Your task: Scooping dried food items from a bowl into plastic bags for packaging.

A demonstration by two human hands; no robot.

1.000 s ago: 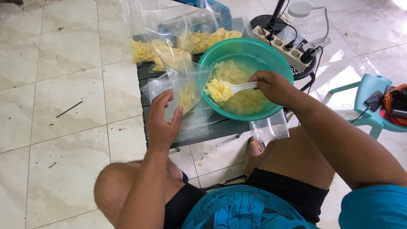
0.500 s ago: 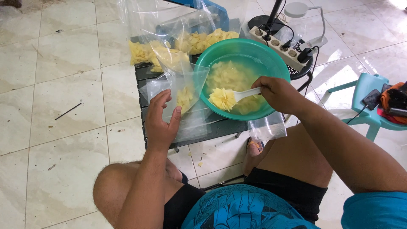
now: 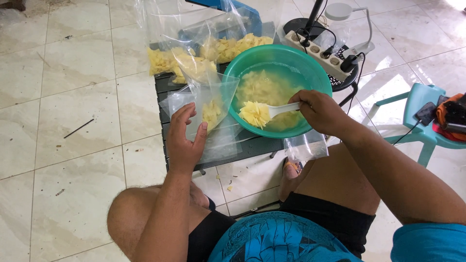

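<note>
A green plastic bowl [image 3: 310,73] with pale yellow chips stands on a small dark table [image 3: 247,145]. My right hand [image 3: 320,111] grips a white spoon [image 3: 284,108] loaded with chips, held over the bowl's near left side. My left hand [image 3: 184,138] holds open a clear plastic bag [image 3: 213,99] that stands just left of the bowl, with some chips in its bottom. The spoon's load is close to the bag's mouth.
Filled clear bags of chips [image 3: 194,60] lie behind the open bag. Empty bags [image 3: 306,145] hang off the table's front. A white power strip [image 3: 323,53] with plugs and a lamp base sit at the back right. A teal plastic chair [image 3: 422,116] stands to the right.
My right hand has lifted the spoon with chips out of the bowl's middle and carried it left toward the bag. My left hand stays on the bag.
</note>
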